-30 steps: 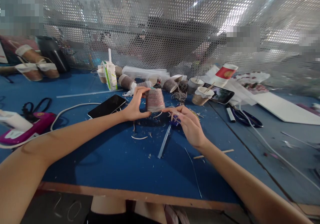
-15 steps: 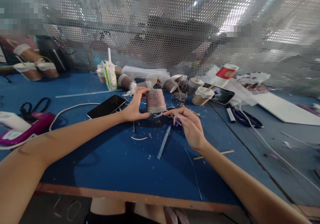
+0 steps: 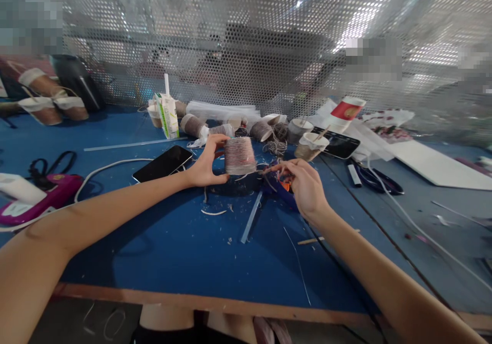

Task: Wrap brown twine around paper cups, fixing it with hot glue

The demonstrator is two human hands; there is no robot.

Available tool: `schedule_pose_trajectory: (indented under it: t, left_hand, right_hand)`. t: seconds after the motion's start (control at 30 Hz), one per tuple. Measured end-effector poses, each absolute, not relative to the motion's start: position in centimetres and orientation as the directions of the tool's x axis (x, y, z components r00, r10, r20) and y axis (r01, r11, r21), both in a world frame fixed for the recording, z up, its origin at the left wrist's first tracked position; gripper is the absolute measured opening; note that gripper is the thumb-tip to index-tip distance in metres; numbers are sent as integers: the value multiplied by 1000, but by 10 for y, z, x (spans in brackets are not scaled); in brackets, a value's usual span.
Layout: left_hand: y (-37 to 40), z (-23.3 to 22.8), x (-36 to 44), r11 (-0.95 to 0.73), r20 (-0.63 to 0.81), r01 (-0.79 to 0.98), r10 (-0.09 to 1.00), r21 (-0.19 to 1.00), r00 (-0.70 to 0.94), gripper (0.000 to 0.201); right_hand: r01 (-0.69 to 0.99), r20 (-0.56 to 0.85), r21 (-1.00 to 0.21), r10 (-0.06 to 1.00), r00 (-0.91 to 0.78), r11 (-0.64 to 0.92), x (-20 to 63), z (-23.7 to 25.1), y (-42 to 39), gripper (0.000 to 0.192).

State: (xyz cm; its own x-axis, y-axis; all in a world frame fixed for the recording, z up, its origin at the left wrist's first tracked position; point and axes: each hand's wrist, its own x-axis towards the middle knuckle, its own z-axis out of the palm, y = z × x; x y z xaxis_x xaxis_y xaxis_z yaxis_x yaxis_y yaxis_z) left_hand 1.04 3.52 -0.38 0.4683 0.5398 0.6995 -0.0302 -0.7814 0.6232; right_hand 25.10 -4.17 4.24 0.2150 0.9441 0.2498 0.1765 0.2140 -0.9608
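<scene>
My left hand (image 3: 209,164) grips a small cup wound with grey-pink cord (image 3: 240,156), thumb at its lower edge and fingers at its top. The cup is held above the blue table. To its right, my right hand (image 3: 307,184) is closed, its fingertips pinching a thin cord (image 3: 265,172) close to the cup's lower right side. Below that hand lies a dark purple-blue tool (image 3: 286,196) with an orange part; it looks like a glue gun with a black cable, partly hidden by the hand. A clear glue stick (image 3: 251,218) lies in front of the cup.
Left of the cup are a black phone (image 3: 164,163) and a magenta device (image 3: 57,193). Behind stand a drink carton (image 3: 167,116), several cord-wrapped cups and tangled yarn (image 3: 277,144). Scissors (image 3: 378,178) and a white board (image 3: 442,165) are at right. A perforated metal screen (image 3: 215,57) rises behind.
My right hand has moved slightly right, away from the cup, exposing the orange part and more of the purple-blue tool; a black cable now shows. My left hand keeps its grip, the cup slightly tilted.
</scene>
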Motion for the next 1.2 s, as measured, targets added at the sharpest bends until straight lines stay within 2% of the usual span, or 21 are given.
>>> schedule_pose_trajectory:
  t: [0.1,0.2,0.3,0.4,0.53,0.63,0.73,0.8,0.87,0.97,1.03,1.1,1.2]
  left_hand:
    - [35,-4,11,-782,700,-36,536,623,472,77]
    - [35,-5,11,-785,701,-28,535,619,472,76]
    - [35,-4,11,-791,703,-20,532,612,473,76]
    - [35,-4,12,-797,708,-30,518,604,480,78]
    - [35,-4,12,-794,711,-62,504,605,490,78]
    - [36,-5,11,-791,720,-97,490,604,492,76]
    - [38,-6,11,-775,704,-115,488,622,516,77]
    - [38,-6,10,-752,681,-130,492,646,542,77]
    - [37,-5,10,-720,656,-155,494,677,571,78]
    - [35,-4,11,-675,625,-193,485,713,612,79]
    - [33,-3,12,-650,613,-216,476,728,631,80]
    - [32,-3,13,-627,602,-239,463,741,651,79]
    - [32,-3,14,-633,597,-246,428,734,679,81]
  right_hand:
    - [171,346,-934,908,234,312,255,44,-40,23]
    - [87,413,-909,910,40,409,247,50,-51,20]
    - [35,379,-921,912,-155,389,235,54,-63,21]
    - [73,309,-940,921,-237,334,230,52,-67,25]
    - [170,258,-947,961,-103,273,239,44,-56,31]
    - [287,303,-920,949,84,268,250,40,-45,34]
    - [369,464,-850,866,188,375,257,39,-41,33]
    - [369,571,-783,813,110,501,259,42,-42,33]
    - [353,640,-701,765,-70,619,259,44,-46,40]
    - [409,645,-557,686,-337,723,256,45,-53,70]
    - [495,615,-470,673,-410,731,252,42,-55,84]
    - [553,612,-427,679,-406,715,250,38,-54,83]
    - [550,648,-453,683,-338,702,250,33,-50,68]
